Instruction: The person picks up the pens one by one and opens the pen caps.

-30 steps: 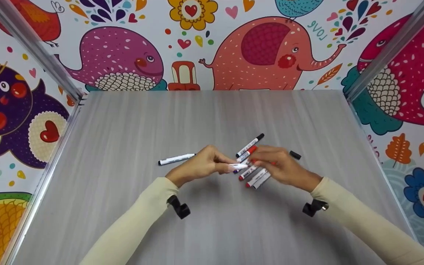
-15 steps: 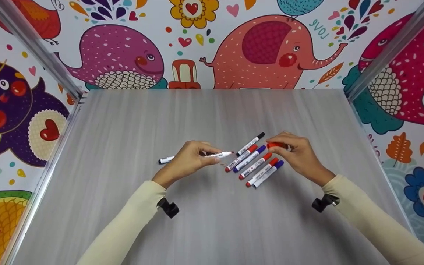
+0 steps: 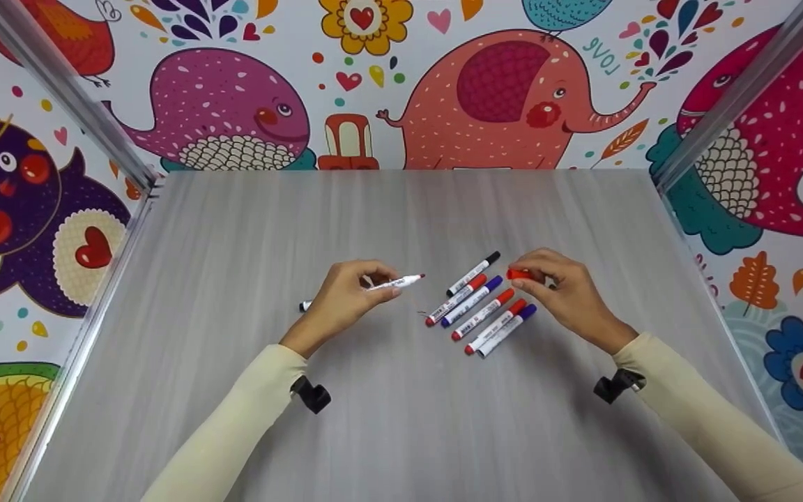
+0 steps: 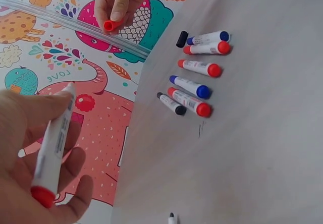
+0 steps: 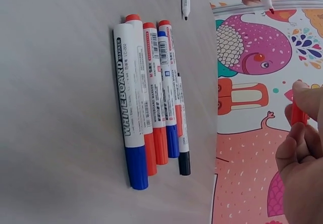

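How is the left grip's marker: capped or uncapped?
Uncapped. The marker shows its red tip bare, and the right grip holds a red cap apart from it.

The right hand [image 5: 305, 168] pinches a red cap [image 5: 298, 115]; 6 capped markers [image 5: 157, 103] lie side by side.

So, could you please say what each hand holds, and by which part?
Left hand: an uncapped marker, by its barrel. Right hand: a red cap, by its sides.
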Tool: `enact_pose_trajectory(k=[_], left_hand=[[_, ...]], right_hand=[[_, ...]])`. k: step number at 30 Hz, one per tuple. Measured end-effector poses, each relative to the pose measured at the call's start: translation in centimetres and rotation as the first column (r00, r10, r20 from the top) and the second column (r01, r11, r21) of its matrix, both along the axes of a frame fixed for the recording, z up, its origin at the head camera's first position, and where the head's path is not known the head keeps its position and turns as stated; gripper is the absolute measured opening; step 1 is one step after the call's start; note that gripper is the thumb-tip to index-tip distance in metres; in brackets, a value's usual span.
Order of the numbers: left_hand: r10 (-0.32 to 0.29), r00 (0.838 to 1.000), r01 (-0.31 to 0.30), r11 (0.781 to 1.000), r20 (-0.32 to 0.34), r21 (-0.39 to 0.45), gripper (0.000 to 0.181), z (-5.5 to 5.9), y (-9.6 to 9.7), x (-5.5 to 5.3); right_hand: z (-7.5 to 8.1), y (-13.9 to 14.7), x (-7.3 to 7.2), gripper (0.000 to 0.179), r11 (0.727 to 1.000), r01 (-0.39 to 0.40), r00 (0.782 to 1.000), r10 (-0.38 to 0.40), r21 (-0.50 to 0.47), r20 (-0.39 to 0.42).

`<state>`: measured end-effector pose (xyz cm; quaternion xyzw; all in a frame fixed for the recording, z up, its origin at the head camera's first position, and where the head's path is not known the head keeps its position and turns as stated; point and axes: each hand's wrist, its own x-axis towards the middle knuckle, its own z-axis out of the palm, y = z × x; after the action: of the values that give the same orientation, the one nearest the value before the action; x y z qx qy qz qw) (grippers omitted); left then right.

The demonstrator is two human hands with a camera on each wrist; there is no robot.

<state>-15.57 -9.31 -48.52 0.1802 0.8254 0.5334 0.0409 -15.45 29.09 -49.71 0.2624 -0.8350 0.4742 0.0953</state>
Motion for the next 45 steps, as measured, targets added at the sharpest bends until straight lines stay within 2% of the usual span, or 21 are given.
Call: enact_pose_trajectory(k=[11, 15, 28, 38, 45], left_hand=[[0.063, 0.998, -0.064, 0.998, -0.029, -0.027, 0.012, -1.5, -1.4, -0.4], [0.081, 0.996, -0.083, 0.996, -0.031, -0.044, 0.012, -2.0, -1.9, -0.7], [0.126, 0.992, -0.127, 0.989, -0.007, -0.072, 0.012, -3.5, -3.4, -1.2], [0.129, 0.989, -0.138, 0.981, -0.073, -0.136, 0.011, -4.8, -4.3, -1.1], [0.151, 0.979, -0.172, 0.973, -0.136, -0.156, 0.014, -5.8, -4.9, -1.3]], right_hand=[[-0.9, 1.4, -0.2, 0.033, 0.998, 0.058, 0.997, -0.059, 0.02, 0.044], [-1.5, 2.1, -0.2, 0.029, 0.996, 0.086, 0.994, -0.088, 0.035, 0.059], [-3.4, 4.1, 0.1, 0.022, 0.986, 0.159, 0.981, -0.164, 0.056, 0.101], [-4.9, 5.4, 0.9, 0.024, 0.977, 0.204, 0.973, -0.209, 0.056, 0.099], [-6.3, 6.4, 1.1, 0.026, 0.965, 0.237, 0.968, -0.245, 0.115, 0.056]])
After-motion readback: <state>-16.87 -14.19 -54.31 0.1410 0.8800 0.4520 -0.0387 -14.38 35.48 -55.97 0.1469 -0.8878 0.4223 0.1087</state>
